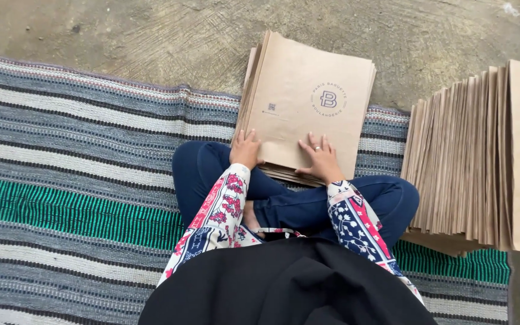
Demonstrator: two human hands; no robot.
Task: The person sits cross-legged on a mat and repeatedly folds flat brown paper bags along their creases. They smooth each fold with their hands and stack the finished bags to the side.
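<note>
A stack of flat brown paper bags with a round printed mark lies in front of my crossed legs, partly on the mat and partly on the concrete. My left hand rests on the stack's near left corner, fingers curled over the edge. On the near edge, right of centre, my right hand presses down with fingers spread; it wears a ring. Neither hand has lifted a bag. Patterned sleeves cover both forearms.
A second, larger stack of brown paper bags lies fanned out at my right. I sit on a striped woven mat in grey, white and green. Bare concrete floor runs beyond the mat's far edge.
</note>
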